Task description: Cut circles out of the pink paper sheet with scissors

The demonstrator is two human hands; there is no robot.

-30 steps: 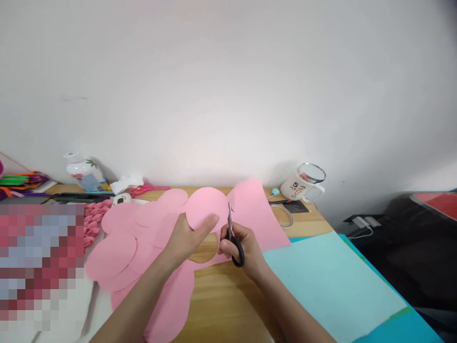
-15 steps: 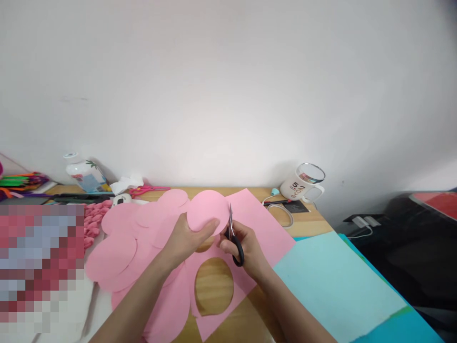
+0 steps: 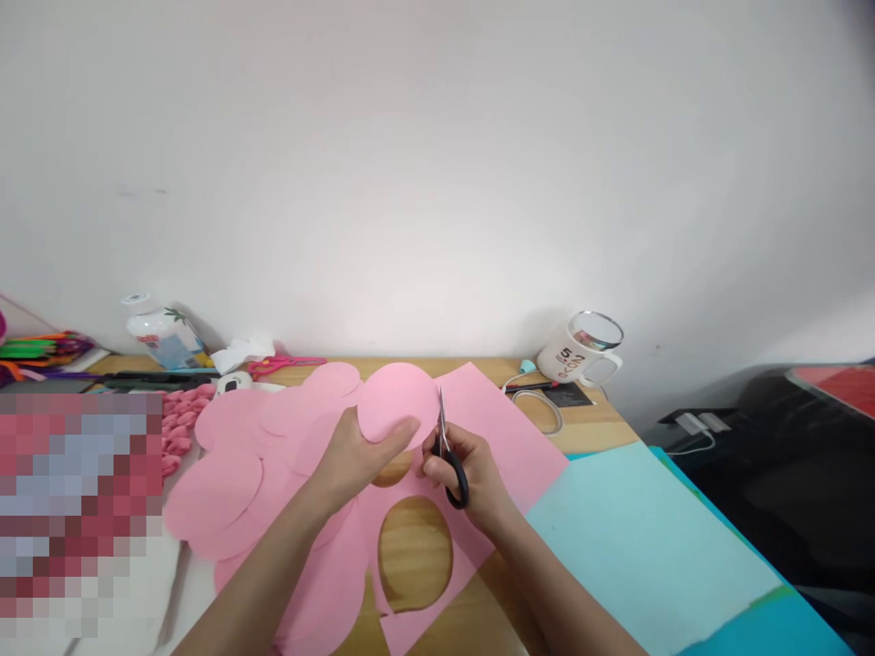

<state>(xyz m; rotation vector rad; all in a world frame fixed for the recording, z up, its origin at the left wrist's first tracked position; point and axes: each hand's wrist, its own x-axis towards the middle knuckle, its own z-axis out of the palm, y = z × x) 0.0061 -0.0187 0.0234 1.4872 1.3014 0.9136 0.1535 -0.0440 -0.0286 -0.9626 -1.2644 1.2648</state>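
A round pink paper disc (image 3: 396, 401) is pinched in my left hand (image 3: 365, 456), thumb on its face. Black-handled scissors (image 3: 457, 478) are gripped in my right hand (image 3: 471, 469), their blades pointing up and lying along the disc's right edge. Beneath both hands spreads a pink sheet (image 3: 502, 437) with round holes cut in it, the wood showing through. Left of my hands lies an overlapping pile of pink paper circles (image 3: 219, 492). Whether the blades touch the disc I cannot tell.
A white mug (image 3: 571, 353) stands at the back right beside a white cable (image 3: 547, 415). Pale blue sheets (image 3: 649, 538) lie at right. At the back left are a white bottle (image 3: 164, 333), pink scissors (image 3: 283, 364) and pink braided material (image 3: 181, 424).
The holed pink sheet has shifted slightly right and down. My hands, the disc and the black scissors stay almost where they were.
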